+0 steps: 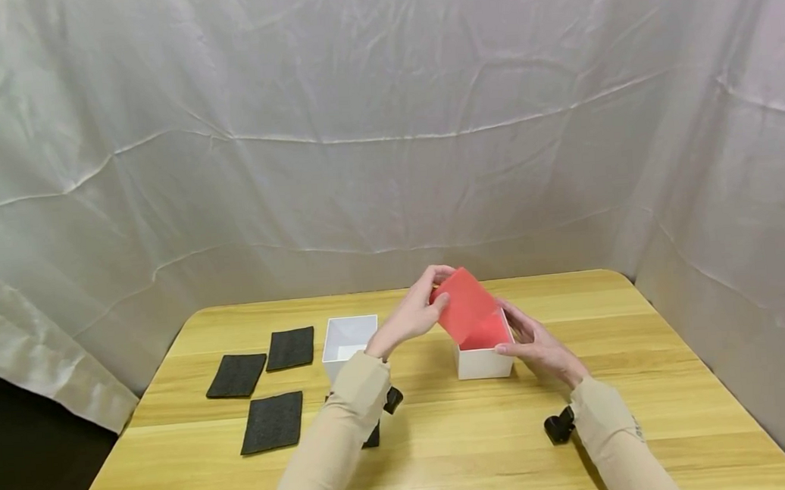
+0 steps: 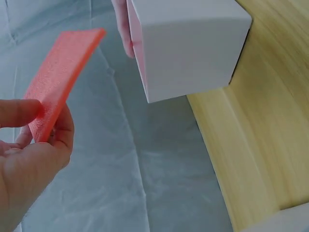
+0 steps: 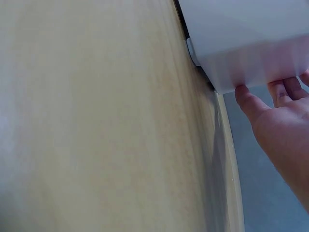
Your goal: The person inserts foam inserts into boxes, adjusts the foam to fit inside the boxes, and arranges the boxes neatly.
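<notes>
My left hand pinches a thin red square pad between thumb and fingers. It is tilted above the open top of a white box, whose inside shows red. In the left wrist view the red pad is seen nearly edge-on, apart from the box. My right hand holds the box at its right side, thumb at the front corner and fingers farther back. The right wrist view shows the fingertips against the box wall.
A second white box, open at the top, stands left of centre, partly behind my left forearm. Several dark square pads lie on the left of the wooden table, one nearest the front left. Pale curtains hang behind and beside the table.
</notes>
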Tool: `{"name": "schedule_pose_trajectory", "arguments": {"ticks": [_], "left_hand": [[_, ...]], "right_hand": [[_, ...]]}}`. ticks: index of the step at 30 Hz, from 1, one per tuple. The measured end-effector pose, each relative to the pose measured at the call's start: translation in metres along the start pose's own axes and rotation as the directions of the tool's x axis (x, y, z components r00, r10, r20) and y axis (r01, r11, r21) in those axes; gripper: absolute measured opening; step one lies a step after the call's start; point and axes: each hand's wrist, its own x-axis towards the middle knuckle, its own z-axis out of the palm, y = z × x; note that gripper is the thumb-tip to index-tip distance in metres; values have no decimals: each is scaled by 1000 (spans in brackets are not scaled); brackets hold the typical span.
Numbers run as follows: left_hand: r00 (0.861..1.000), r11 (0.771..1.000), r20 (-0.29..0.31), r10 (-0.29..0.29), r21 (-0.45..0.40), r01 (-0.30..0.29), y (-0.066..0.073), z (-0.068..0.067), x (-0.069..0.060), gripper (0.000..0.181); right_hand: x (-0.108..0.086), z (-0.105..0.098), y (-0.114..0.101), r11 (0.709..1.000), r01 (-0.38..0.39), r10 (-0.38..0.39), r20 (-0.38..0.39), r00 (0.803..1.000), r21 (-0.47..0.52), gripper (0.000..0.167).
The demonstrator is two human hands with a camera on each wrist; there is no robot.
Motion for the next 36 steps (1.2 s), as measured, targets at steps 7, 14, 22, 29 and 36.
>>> {"name": "schedule_pose_trajectory", "arguments": {"ticks": [7, 14, 22, 29, 36], "left_hand": [[998, 1000, -64, -21, 19, 22, 1, 9, 11, 37], [992, 999, -127, -26, 18, 29, -5, 17, 18, 26], [993, 996, -100, -55, 63, 62, -12, 23, 23, 23], [997, 991, -61, -44, 120, 51, -17, 27, 27, 25], [998, 989, -11, -57, 139, 58, -22, 33, 29, 28]], "right_hand": [[1, 0, 0, 999, 1, -2, -21, 1000, -45, 97], [1, 0, -1, 993, -28, 22, -48, 999, -114, 98], [0, -1, -1, 992, -17, 13, -30, 999, -127, 96], [0, 1, -1, 998, -32, 31, -30, 999, -49, 100], [0, 3, -2, 1000, -28, 28, -25, 999, -5, 102]]}}
